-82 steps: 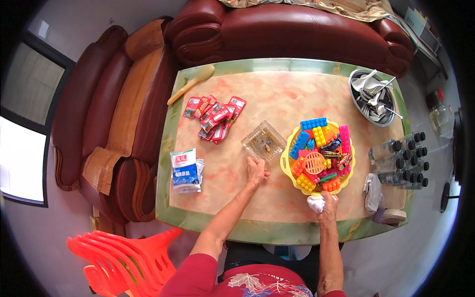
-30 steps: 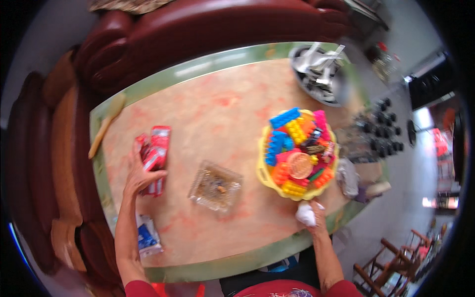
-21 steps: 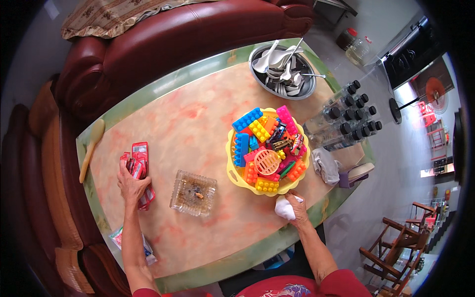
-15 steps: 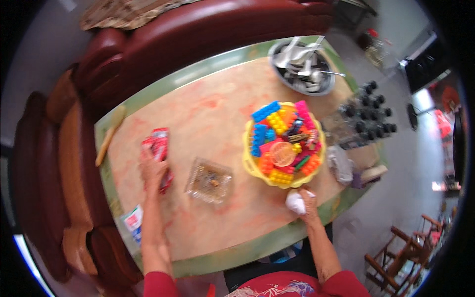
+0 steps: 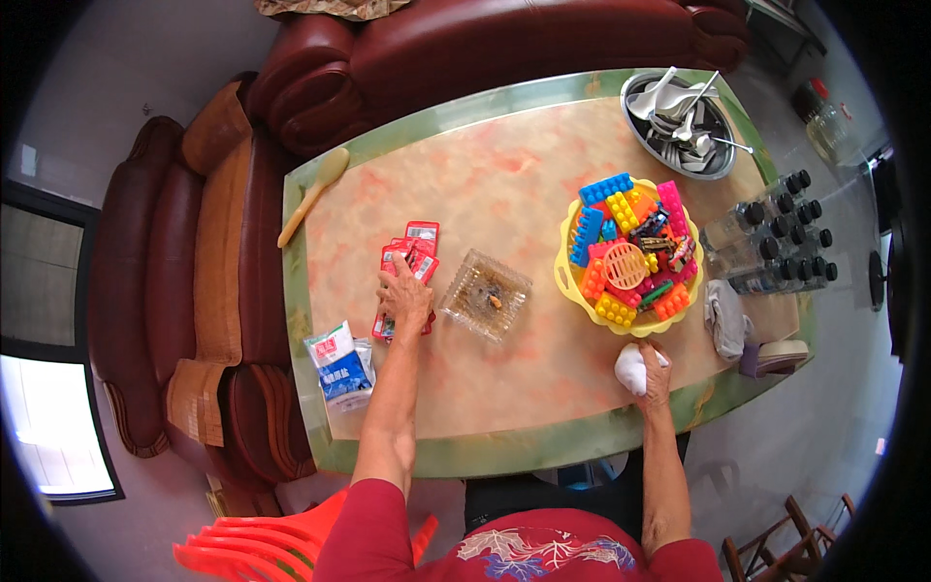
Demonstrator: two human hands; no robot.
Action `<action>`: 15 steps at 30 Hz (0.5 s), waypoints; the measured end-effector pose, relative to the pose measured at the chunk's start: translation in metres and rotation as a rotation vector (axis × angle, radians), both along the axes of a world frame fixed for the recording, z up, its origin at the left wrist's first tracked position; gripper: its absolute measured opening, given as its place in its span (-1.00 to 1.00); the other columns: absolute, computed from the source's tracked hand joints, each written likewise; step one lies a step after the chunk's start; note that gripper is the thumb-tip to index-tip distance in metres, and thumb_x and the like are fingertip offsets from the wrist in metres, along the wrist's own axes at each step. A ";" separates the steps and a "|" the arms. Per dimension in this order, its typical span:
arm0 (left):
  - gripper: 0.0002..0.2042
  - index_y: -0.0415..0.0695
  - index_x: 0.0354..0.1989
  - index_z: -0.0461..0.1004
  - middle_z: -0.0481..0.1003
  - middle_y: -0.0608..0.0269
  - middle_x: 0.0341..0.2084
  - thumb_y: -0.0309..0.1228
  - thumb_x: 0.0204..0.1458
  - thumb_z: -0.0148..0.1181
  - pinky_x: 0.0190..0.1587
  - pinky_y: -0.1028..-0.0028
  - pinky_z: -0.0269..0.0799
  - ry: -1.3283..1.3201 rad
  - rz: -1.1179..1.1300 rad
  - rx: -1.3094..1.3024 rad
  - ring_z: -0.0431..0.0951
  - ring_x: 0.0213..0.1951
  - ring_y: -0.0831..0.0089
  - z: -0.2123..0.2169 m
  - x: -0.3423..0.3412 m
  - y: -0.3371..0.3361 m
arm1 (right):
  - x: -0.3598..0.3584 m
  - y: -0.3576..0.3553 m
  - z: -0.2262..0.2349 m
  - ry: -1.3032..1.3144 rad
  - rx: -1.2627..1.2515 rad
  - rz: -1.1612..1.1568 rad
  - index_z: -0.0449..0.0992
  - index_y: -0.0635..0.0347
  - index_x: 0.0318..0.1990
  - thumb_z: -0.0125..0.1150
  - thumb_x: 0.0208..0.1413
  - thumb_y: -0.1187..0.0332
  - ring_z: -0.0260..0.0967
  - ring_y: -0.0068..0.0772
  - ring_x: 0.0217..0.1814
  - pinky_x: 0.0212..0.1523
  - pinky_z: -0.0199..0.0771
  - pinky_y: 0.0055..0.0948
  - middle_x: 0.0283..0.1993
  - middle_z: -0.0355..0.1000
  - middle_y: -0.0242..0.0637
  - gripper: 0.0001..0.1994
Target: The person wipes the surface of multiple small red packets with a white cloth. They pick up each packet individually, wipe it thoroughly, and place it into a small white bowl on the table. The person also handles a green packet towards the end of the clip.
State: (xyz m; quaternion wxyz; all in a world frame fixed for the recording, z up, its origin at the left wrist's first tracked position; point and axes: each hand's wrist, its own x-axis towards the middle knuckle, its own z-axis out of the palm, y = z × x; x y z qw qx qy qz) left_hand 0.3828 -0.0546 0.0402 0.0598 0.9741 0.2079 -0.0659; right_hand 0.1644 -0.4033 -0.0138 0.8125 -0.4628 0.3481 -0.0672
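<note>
My left hand [image 5: 407, 298] rests on several overlapping red packets [image 5: 423, 233] at the left of the table. Its fingers are stretched over them, and part of the pile is hidden beneath the palm. Just right of it stands a square, clear glass ashtray [image 5: 485, 295] with dark bits and a brownish lump inside. Near the front edge, my right hand [image 5: 657, 380] is closed round a bunched white cloth [image 5: 632, 370]. Directly beyond that hand is a yellow basket [image 5: 565, 281] heaped with colourful toy building blocks [image 5: 614, 308].
A wooden spoon [image 5: 312, 198] lies at the left edge, blue-and-white packets [image 5: 339, 367] at the near left. A grey bowl of spoons [image 5: 635, 136] occupies the far right corner. Black-capped glass bottles [image 5: 766, 233], a grey cloth [image 5: 723, 320] and a brush-like block [image 5: 776, 358] line the right.
The view has swung left, so the table appears farther right. My left hand stays on the red packets, which now look more fanned out. My right hand keeps the white cloth below the basket.
</note>
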 end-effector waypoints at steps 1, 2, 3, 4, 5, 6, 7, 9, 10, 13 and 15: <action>-0.23 0.11 0.24 0.00 0.16 -0.10 0.02 -0.37 -0.19 0.27 -0.09 -0.22 0.29 0.007 0.023 0.001 0.28 0.03 -0.23 0.001 -0.007 -0.006 | -0.001 0.000 0.001 -0.007 0.005 0.005 0.49 0.26 -0.14 0.21 0.08 0.27 0.37 -0.55 -0.40 -0.40 0.40 -0.50 -0.33 0.44 -0.37 -0.72; -0.25 0.08 0.23 0.00 0.17 -0.12 0.01 -0.35 -0.18 0.26 -0.08 -0.18 0.31 -0.019 0.021 0.006 0.30 0.01 -0.23 -0.001 -0.014 -0.005 | -0.001 -0.001 -0.002 -0.014 0.009 0.009 0.49 0.27 -0.14 0.21 0.07 0.27 0.37 -0.55 -0.40 -0.40 0.40 -0.50 -0.33 0.44 -0.36 -0.72; -0.25 0.08 0.24 0.00 0.18 -0.12 0.00 -0.35 -0.17 0.25 -0.07 -0.16 0.32 -0.033 0.038 0.006 0.31 0.00 -0.23 -0.005 -0.019 -0.002 | -0.003 -0.002 -0.007 -0.017 0.009 0.007 0.49 0.27 -0.14 0.22 0.07 0.27 0.37 -0.54 -0.40 -0.41 0.40 -0.50 -0.33 0.44 -0.36 -0.72; -0.26 0.08 0.24 -0.01 0.19 -0.13 0.00 -0.35 -0.17 0.24 -0.07 -0.13 0.33 -0.044 0.051 -0.004 0.32 -0.01 -0.23 -0.009 -0.023 -0.001 | -0.004 -0.005 -0.015 -0.010 -0.047 0.014 0.49 0.27 -0.18 0.21 0.07 0.28 0.38 -0.54 -0.43 -0.45 0.41 -0.49 -0.37 0.44 -0.35 -0.75; -0.26 0.08 0.24 -0.01 0.19 -0.13 -0.01 -0.35 -0.16 0.23 -0.07 -0.11 0.34 -0.055 0.064 -0.015 0.32 -0.02 -0.23 -0.014 -0.027 -0.003 | -0.007 -0.008 -0.022 0.000 -0.103 0.022 0.49 0.27 -0.22 0.20 0.07 0.29 0.39 -0.53 -0.47 -0.49 0.42 -0.47 -0.40 0.43 -0.35 -0.77; -0.27 0.07 0.24 -0.01 0.20 -0.14 -0.02 -0.35 -0.15 0.22 -0.07 -0.09 0.34 -0.035 0.080 -0.011 0.33 -0.02 -0.23 -0.012 -0.032 -0.005 | -0.004 -0.004 -0.020 -0.007 -0.057 -0.004 0.49 0.27 -0.24 0.22 0.06 0.30 0.38 -0.53 -0.47 -0.47 0.42 -0.48 -0.42 0.43 -0.36 -0.78; -0.27 0.07 0.24 -0.02 0.20 -0.14 -0.03 -0.36 -0.15 0.21 -0.07 -0.08 0.35 -0.018 0.094 -0.005 0.34 -0.03 -0.24 -0.005 -0.037 -0.007 | -0.003 -0.003 -0.021 -0.024 -0.057 -0.007 0.49 0.27 -0.23 0.22 0.06 0.29 0.39 -0.52 -0.47 -0.47 0.43 -0.49 -0.41 0.43 -0.35 -0.77; -0.28 0.05 0.24 -0.03 0.21 -0.15 -0.04 -0.36 -0.14 0.20 -0.07 -0.06 0.36 0.003 0.117 0.002 0.35 -0.04 -0.23 0.001 -0.046 -0.011 | -0.003 -0.003 -0.014 -0.021 -0.015 -0.014 0.49 0.28 -0.23 0.22 0.06 0.28 0.39 -0.52 -0.46 -0.46 0.44 -0.48 -0.41 0.44 -0.35 -0.76; -0.28 0.04 0.24 -0.03 0.21 -0.15 -0.04 -0.37 -0.14 0.19 -0.07 -0.06 0.36 0.007 0.126 0.002 0.35 -0.04 -0.23 0.001 -0.050 -0.011 | -0.002 -0.003 -0.014 -0.027 -0.016 -0.002 0.49 0.28 -0.23 0.22 0.06 0.27 0.39 -0.52 -0.46 -0.46 0.44 -0.48 -0.40 0.44 -0.35 -0.76; -0.27 0.01 0.25 -0.04 0.21 -0.16 -0.04 -0.32 -0.12 0.19 -0.07 -0.05 0.36 0.006 0.151 0.000 0.35 -0.04 -0.23 0.005 -0.064 -0.010 | -0.002 -0.004 -0.011 -0.040 0.000 0.027 0.48 0.29 -0.22 0.21 0.07 0.26 0.40 -0.51 -0.45 -0.45 0.46 -0.47 -0.40 0.44 -0.34 -0.74; -0.27 0.00 0.26 -0.04 0.21 -0.16 -0.04 -0.30 -0.11 0.18 -0.06 -0.04 0.36 -0.025 0.163 -0.010 0.35 -0.04 -0.23 0.007 -0.080 -0.017 | -0.003 -0.003 -0.007 -0.039 0.037 0.024 0.47 0.29 -0.20 0.21 0.07 0.24 0.41 -0.50 -0.45 -0.45 0.46 -0.46 -0.40 0.44 -0.33 -0.72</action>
